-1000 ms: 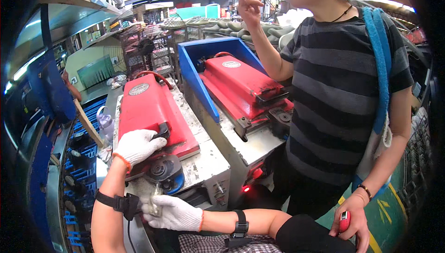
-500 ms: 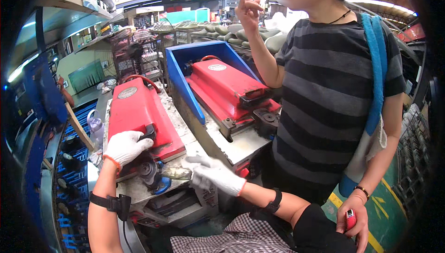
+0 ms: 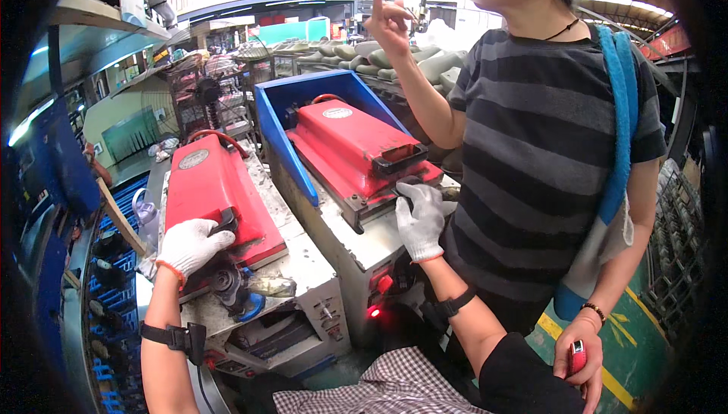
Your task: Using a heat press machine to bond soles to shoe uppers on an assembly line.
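My left hand (image 3: 196, 246), in a white knit glove with an orange cuff, is closed round the black handle (image 3: 225, 221) at the front of the left machine's red cover (image 3: 208, 186). Below it sits a dark round fitting (image 3: 225, 281) with a blue part and a pale, worn handle (image 3: 271, 286). At the front of the right machine, my gloved right hand (image 3: 422, 221) reaches over a dark fitting, with bent fingers apart. It mostly hides that fitting. The right machine's red cover (image 3: 353, 141) is down and has its own black handle (image 3: 400, 158).
Close on the right stands a person in a striped shirt (image 3: 531, 156), one finger raised, a small red object (image 3: 578, 355) in the lowered hand. A blue guard (image 3: 284, 141) edges the right machine. Blue racks (image 3: 121, 315) run along the left. Grey-green shapes (image 3: 432, 69) lie piled behind.
My right hand has moved from beside the left machine's pale handle to the right machine's front fitting. My left hand keeps its hold on the black handle. The view has shifted slightly.
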Demonstrator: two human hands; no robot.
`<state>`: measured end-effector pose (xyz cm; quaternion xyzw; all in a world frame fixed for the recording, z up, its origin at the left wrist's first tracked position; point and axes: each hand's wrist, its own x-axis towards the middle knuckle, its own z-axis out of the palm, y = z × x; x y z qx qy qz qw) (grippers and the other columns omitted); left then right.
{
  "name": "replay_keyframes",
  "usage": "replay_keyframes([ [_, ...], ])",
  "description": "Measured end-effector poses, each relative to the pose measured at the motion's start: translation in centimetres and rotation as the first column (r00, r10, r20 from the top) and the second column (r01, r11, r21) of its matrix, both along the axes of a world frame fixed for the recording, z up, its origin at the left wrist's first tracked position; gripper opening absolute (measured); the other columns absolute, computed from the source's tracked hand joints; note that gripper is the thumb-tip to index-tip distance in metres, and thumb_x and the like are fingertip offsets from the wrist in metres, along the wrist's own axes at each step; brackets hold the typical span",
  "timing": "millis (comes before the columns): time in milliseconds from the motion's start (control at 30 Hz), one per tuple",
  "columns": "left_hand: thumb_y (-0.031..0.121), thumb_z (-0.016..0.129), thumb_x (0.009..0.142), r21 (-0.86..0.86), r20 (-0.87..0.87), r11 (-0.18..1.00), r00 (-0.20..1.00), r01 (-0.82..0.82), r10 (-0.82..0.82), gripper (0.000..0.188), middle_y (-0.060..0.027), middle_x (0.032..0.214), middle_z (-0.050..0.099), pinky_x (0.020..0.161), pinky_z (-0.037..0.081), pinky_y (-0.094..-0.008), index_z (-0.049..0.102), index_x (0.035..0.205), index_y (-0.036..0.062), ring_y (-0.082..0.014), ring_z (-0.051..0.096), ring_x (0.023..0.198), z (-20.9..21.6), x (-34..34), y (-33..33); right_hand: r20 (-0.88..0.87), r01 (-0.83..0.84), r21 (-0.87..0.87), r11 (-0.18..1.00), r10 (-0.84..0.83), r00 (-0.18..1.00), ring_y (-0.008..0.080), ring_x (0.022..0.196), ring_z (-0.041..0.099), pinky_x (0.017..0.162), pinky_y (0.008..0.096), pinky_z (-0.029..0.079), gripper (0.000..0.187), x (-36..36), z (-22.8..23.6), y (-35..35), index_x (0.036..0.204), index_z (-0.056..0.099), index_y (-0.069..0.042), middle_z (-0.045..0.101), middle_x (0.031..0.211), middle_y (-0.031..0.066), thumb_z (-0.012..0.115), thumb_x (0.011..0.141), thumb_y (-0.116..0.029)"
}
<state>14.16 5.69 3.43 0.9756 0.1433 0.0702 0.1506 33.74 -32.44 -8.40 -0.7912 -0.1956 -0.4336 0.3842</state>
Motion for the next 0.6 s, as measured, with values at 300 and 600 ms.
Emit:
replay_keyframes([
  [300, 0.054, 0.066, 0.087, 0.063, 0.004, 0.998, 1.0, -0.011, 0.01, 0.047, -0.0179, 0.083, 0.073, 0.078, 0.053, -0.042, 0.079, 0.09, 0.0098, -0.0343, 0.072, 0.084, 0.0, -0.3, 0.1, -0.03, 0.314, -0.32, 0.894, -0.341, 0.939, 0.0352, 0.098, 0.068, 0.093, 0.0494, 0.048, 0.027, 2.8, 1.0, -4.4, 0.101, 0.079, -0.013, 0.075, 0.096, 0.0142, 0.066, 0.089, -0.033],
  [600, 0.054, 0.066, 0.086, 0.037, 0.019, 0.999, 1.0, 0.003, -0.003, 0.046, -0.017, 0.08, 0.073, 0.077, 0.053, -0.0423, 0.08, 0.089, 0.0098, -0.0345, 0.072, 0.082, -0.1, 0.1, 0.1, -0.234, 0.314, -0.129, 0.941, -0.337, 0.912, 0.0381, 0.105, 0.07, 0.096, 0.0503, 0.053, 0.034, 7.2, 0.8, -9.1, 0.108, 0.078, -0.015, 0.076, 0.111, 0.0136, 0.058, 0.097, -0.039],
])
